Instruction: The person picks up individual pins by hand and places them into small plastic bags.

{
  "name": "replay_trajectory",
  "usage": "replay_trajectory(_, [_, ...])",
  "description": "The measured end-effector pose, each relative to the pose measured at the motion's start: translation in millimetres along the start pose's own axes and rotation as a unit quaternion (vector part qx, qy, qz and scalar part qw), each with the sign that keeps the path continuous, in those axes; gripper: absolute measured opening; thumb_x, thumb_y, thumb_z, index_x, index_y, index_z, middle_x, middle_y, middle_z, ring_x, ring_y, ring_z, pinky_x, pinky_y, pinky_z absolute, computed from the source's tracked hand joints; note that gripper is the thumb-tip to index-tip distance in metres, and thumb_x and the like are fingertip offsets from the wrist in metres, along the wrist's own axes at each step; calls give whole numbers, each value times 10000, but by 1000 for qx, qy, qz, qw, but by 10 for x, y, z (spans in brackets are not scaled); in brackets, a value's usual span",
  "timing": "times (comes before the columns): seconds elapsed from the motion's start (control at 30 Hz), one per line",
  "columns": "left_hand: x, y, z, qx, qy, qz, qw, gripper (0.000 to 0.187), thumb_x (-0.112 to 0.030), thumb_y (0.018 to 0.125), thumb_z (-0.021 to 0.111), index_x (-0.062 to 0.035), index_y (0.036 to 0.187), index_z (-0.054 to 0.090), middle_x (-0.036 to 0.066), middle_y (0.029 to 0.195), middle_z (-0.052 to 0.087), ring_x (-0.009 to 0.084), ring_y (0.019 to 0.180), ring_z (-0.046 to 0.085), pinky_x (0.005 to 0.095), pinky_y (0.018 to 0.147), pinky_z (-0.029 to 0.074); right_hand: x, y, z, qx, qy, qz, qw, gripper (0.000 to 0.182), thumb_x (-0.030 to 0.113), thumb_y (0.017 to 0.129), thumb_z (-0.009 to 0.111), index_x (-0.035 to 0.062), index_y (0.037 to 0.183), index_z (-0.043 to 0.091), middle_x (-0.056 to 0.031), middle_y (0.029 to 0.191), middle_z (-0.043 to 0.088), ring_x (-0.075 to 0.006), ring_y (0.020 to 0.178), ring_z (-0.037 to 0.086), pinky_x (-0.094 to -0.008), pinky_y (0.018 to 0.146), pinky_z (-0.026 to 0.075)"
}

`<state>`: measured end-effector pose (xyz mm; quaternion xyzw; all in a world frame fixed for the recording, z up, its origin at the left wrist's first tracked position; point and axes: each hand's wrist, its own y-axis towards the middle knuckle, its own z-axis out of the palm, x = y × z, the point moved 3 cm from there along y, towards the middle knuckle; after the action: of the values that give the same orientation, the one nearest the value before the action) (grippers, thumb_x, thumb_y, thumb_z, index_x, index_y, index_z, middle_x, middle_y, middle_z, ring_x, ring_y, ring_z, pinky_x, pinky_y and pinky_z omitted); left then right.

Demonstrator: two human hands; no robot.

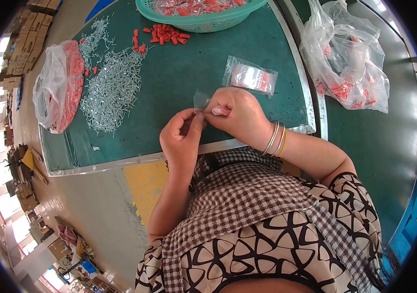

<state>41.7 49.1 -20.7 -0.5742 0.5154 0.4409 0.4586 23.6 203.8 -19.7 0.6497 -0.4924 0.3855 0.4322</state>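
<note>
A small clear plastic bag (200, 99) stands up between my hands over the front part of the green table. My left hand (183, 133) pinches its lower edge between thumb and fingertips. My right hand (238, 115) is closed at the bag's other side, fingertips close to the left ones. Inside the curled fingers of that hand shows a small crumpled white and pink piece (221, 112), too covered to name. Just beyond the right hand lies a clear packet (253, 78) with white and red contents.
Loose screws (112, 90) form a pile on the left, beside a plastic bag of red pieces (66, 88). Red plugs (165, 34) lie before a green basket (196, 21) of small packets. A crumpled plastic bag (347, 58) rests on the right-hand surface.
</note>
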Motion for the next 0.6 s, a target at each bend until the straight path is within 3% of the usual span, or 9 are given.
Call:
replay_trajectory(0.03, [21,3,1,-7,-1,-6,1000,74,11,877,633,37,934,673,47,821,685,83,703,640,208,651,505,2,-6,9,-6,-8,-14,1000,176,60,700,710,11,670,543,-124,685,554,-313,625,571,-372,554,457])
replay_trajectory(0.13, [68,33,7,-37,82,64,994,42,13,839,655,25,877,667,45,769,671,82,661,626,223,606,496,-18,-28,29,-32,-38,-36,998,126,34,704,721,33,734,598,-84,690,538,-257,609,543,-329,546,429])
replay_trajectory(0.23, [-32,29,40,-58,200,134,969,35,7,802,673,16,828,652,46,730,653,86,623,611,240,572,484,10,-29,8,-42,-89,-63,993,127,19,701,701,29,743,582,-86,688,533,-278,620,562,-353,535,432])
replay_trajectory(0.33, [-39,57,47,-66,205,152,965,41,-3,792,670,17,809,639,30,695,632,74,600,582,231,563,464,-2,-32,7,-18,-155,-72,985,195,27,690,714,43,848,600,-86,813,601,-293,648,596,-361,548,474])
replay_trajectory(0.43, [-8,111,-69,-42,155,40,986,29,-6,804,658,17,807,640,19,670,614,52,594,546,215,555,440,72,16,-21,4,-144,-129,981,408,44,661,732,88,1050,618,-77,1028,640,-284,695,637,-355,591,524])
replay_trajectory(0.53, [-13,130,-152,-2,84,-14,996,41,-13,811,653,21,797,635,1,658,603,34,601,520,203,556,425,169,12,-24,91,-191,-182,960,639,65,641,741,147,1248,561,-65,1200,610,-272,726,654,-346,623,552])
replay_trajectory(0.6, [-25,127,-179,28,82,-14,996,50,-18,813,655,22,793,633,-5,667,609,29,604,519,204,558,425,166,8,-1,115,-189,-173,960,648,67,640,736,163,1260,570,-62,1201,615,-266,734,657,-346,622,550])
